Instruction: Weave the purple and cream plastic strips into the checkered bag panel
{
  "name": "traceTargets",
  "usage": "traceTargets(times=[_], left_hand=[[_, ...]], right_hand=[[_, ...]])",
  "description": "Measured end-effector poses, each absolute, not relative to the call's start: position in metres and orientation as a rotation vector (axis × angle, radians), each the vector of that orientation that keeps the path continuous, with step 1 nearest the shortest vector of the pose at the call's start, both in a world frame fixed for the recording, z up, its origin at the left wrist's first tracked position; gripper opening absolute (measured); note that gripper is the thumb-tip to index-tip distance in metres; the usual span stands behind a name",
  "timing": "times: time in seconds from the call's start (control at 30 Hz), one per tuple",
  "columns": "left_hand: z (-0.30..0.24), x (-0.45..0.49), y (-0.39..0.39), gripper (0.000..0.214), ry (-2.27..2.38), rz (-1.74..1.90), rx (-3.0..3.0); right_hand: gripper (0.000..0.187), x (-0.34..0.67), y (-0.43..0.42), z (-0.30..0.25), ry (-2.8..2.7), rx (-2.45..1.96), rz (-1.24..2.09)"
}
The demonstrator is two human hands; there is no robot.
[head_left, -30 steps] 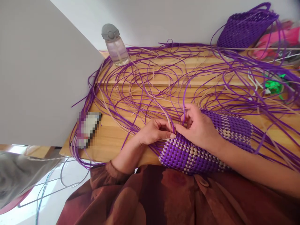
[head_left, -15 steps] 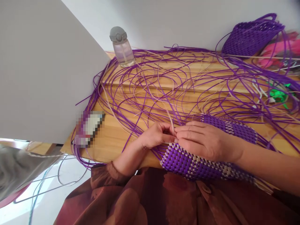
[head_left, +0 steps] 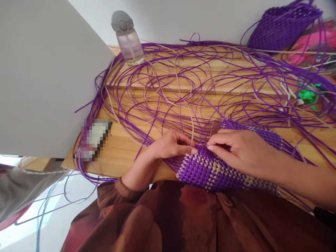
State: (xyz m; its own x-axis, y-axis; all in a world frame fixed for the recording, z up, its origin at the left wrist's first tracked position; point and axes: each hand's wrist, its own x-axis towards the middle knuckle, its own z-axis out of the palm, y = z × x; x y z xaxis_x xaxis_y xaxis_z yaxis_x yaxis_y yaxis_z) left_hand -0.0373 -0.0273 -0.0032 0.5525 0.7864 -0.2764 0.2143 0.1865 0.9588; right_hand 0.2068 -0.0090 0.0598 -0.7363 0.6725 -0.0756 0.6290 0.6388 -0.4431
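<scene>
A purple and cream woven piece (head_left: 202, 169) lies at the table's front edge, its loose strands running out across the wood. At its upper left edge, my left hand (head_left: 174, 145) is closed, thumb and fingers pinching the weave's edge. My right hand (head_left: 236, 148) pinches a purple strand (head_left: 202, 144) between thumb and forefinger, just right of the left fingertips. The strand is stretched between the two hands. A cream strand (head_left: 192, 127) rises beside the left fingertips. Behind the right hand shows another woven section (head_left: 267, 137) in the same colours.
Tangled purple and cream strands (head_left: 168, 84) spread over the wooden table (head_left: 120, 143). A clear bottle with a grey lid (head_left: 130, 45) stands at the back left. A blurred-out phone-like object (head_left: 97, 138) lies left. At the back right are a purple woven basket (head_left: 278, 31) and green material (head_left: 309, 94).
My right hand has moved off the left fingers, opening a small gap, and now draws a purple strand rightward. The whole view has shifted slightly.
</scene>
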Motion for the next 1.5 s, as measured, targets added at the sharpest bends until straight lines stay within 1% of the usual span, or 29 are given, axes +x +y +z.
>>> traceTargets(times=[0.03, 0.07, 0.17, 0.2, 0.23, 0.27, 0.43, 0.5, 0.63, 0.77, 0.9, 1.03, 1.13, 1.23, 1.37, 1.5], left_hand=[[-0.002, -0.038, -0.028, 0.034, 0.956, 0.489, 1.387], [-0.001, -0.038, -0.028, 0.034, 0.967, 0.478, 1.41], [-0.001, -0.038, -0.028, 0.034, 0.964, 0.484, 1.409], [-0.002, -0.037, -0.029, 0.033, 0.938, 0.506, 1.372], [-0.003, -0.035, -0.029, 0.033, 0.906, 0.532, 1.319], [-0.005, -0.034, -0.029, 0.032, 0.877, 0.559, 1.26], [-0.006, -0.028, -0.031, 0.031, 0.853, 0.622, 1.086], [-0.005, -0.027, -0.032, 0.032, 0.845, 0.625, 1.076], [-0.005, -0.022, -0.035, 0.037, 0.85, 0.61, 1.065], [-0.007, -0.016, -0.038, 0.04, 0.937, 0.613, 1.068], [-0.006, -0.01, -0.041, 0.036, 0.931, 0.625, 1.096], [-0.006, -0.006, -0.044, 0.028, 1.075, 0.648, 1.082], [-0.009, -0.004, -0.047, 0.029, 1.141, 0.679, 1.087], [-0.01, -0.007, -0.045, 0.03, 1.049, 0.668, 1.058], [-0.007, -0.017, -0.039, 0.035, 0.877, 0.614, 1.048], [-0.008, -0.021, -0.036, 0.036, 0.824, 0.595, 1.036]], right_hand=[[0.027, 0.206, -0.008, 0.062, -2.749, -1.155, 0.755], [0.026, 0.204, -0.008, 0.063, -2.71, -1.233, 0.893], [0.027, 0.195, -0.007, 0.065, -2.301, -1.49, 1.6], [0.029, 0.191, -0.007, 0.064, -2.119, -1.539, 1.778], [0.03, 0.188, -0.007, 0.063, -1.978, -1.559, 1.881], [0.03, 0.185, -0.007, 0.062, -1.9, -1.558, 1.913], [0.014, 0.178, -0.006, 0.058, -1.857, -1.452, 1.82], [0.012, 0.177, -0.005, 0.058, -1.805, -1.444, 1.805], [0.012, 0.175, -0.009, 0.056, -1.743, -1.381, 1.788], [0.011, 0.173, -0.011, 0.051, -1.834, -1.282, 1.642], [0.013, 0.175, -0.007, 0.047, -1.894, -1.23, 1.541], [0.017, 0.178, -0.004, 0.043, -1.863, -1.286, 1.52], [0.02, 0.179, -0.004, 0.039, -1.829, -1.314, 1.52], [0.019, 0.179, -0.005, 0.039, -1.818, -1.282, 1.522], [0.013, 0.179, -0.006, 0.045, -1.846, -1.224, 1.549], [0.01, 0.177, -0.009, 0.052, -1.848, -1.228, 1.569]])
